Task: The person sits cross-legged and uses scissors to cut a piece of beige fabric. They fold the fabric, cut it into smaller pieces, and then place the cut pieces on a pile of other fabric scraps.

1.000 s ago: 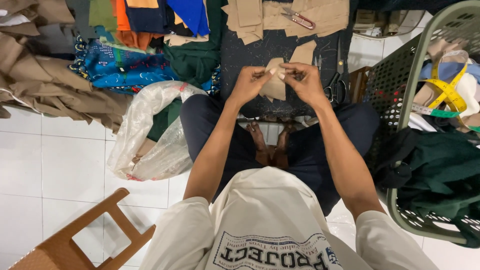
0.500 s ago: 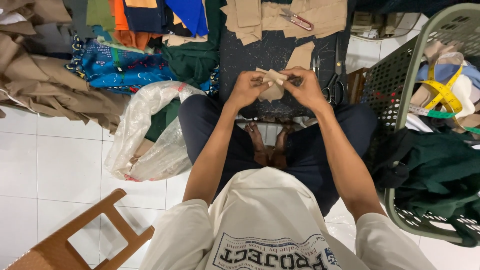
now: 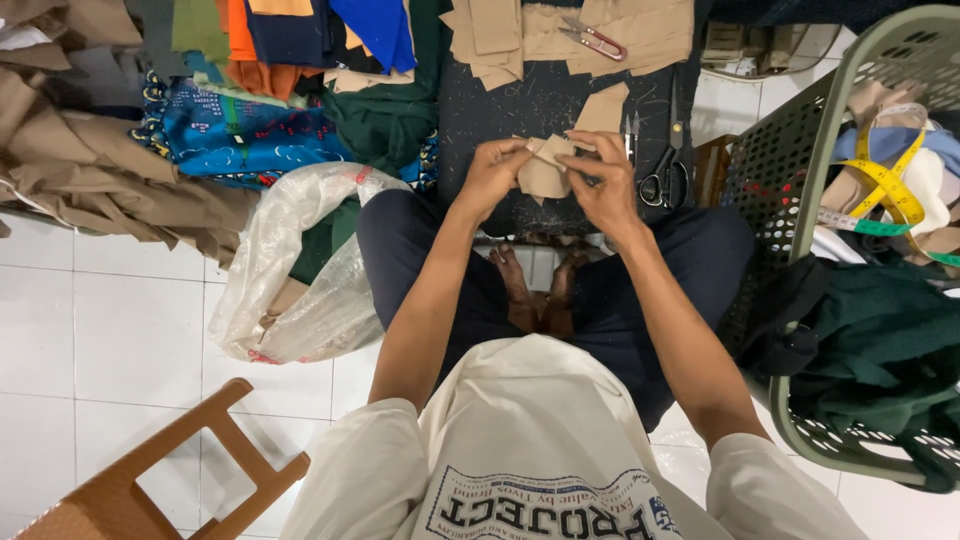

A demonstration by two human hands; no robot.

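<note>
I sit cross-legged on a white tiled floor. Both hands hold one small tan fabric piece (image 3: 545, 176) over a dark work board (image 3: 500, 105). My left hand (image 3: 492, 172) pinches its left upper edge. My right hand (image 3: 602, 180) grips its right side, with a thin dark tool between the fingers. Another tan cut piece (image 3: 603, 108) lies on the board just beyond my right hand. Black scissors (image 3: 665, 176) rest to the right of it.
A stack of tan pieces (image 3: 560, 35) with small red-handled snips (image 3: 592, 38) lies further off. A green mesh basket (image 3: 770, 180) with cloth and a yellow tape measure (image 3: 885, 185) stands right. Left are a plastic bag (image 3: 300, 260), folded fabrics (image 3: 240, 130) and a wooden stool (image 3: 160, 480).
My hands have turned and shifted the tan piece slightly; it hangs lower between them, and my right fingers have closed further over its right side.
</note>
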